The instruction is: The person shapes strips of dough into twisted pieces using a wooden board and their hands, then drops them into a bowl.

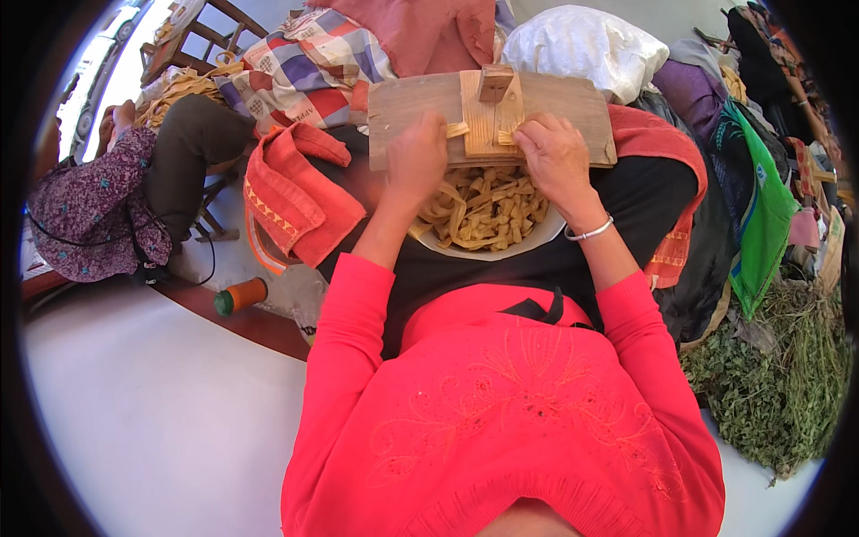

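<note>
Basically, board [573, 98] lies across the lap [640, 201], likely for steadiness, bowl [553, 227] of strips [492, 210] below its near edge for reach; left hand [417, 159], blurred, curled on one strip end [457, 130], right hand [551, 152] pinching another [506, 139] over board's middle.
</note>
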Demonstrator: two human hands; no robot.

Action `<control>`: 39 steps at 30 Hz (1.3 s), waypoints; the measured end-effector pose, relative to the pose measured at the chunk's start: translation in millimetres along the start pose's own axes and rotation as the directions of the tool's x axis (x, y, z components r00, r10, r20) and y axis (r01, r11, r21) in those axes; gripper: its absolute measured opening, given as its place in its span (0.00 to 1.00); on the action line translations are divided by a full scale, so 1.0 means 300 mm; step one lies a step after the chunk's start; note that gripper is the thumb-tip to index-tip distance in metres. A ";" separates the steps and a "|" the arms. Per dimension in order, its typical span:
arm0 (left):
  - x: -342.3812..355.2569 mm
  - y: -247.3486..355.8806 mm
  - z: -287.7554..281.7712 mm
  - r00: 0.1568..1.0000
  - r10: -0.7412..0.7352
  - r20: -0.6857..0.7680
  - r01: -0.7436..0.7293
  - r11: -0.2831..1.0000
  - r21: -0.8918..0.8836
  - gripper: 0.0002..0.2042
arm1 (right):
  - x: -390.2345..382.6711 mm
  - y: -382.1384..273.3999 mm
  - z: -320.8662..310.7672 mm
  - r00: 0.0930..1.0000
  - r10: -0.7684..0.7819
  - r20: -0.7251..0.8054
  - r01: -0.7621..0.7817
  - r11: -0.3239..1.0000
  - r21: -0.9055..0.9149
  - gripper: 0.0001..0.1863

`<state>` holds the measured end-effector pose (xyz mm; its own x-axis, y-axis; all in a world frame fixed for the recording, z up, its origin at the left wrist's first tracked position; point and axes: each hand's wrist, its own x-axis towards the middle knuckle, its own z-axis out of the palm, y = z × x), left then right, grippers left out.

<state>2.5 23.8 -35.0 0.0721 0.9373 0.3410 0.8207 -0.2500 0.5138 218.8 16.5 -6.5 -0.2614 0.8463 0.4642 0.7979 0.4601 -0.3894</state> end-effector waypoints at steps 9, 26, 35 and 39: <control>-0.099 0.249 -0.123 0.691 -0.001 0.723 0.722 0.036 -0.691 0.11 | 0.003 -0.099 -0.068 0.997 0.077 0.007 -0.078 0.986 0.145 0.11; -0.171 0.383 -0.132 0.871 0.091 0.483 0.476 0.083 -0.875 0.13 | -0.111 -0.165 -0.129 0.953 0.300 0.054 -0.252 0.674 0.695 0.11; -0.198 0.270 -0.005 0.746 0.069 0.662 0.646 0.164 -0.745 0.07 | -0.133 -0.123 -0.122 0.986 0.156 0.054 -0.163 0.971 0.176 0.06; -0.213 0.283 -0.007 0.968 0.140 0.207 -0.037 0.900 -0.435 0.07 | -0.188 -0.081 -0.105 0.930 0.291 0.226 -0.315 0.946 0.079 0.04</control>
<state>66.2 -57.9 -11.5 0.3017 0.9230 0.2388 0.4890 -0.3648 0.7923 231.2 -51.0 1.8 -0.1334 0.9814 0.1382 0.7941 0.1893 -0.5775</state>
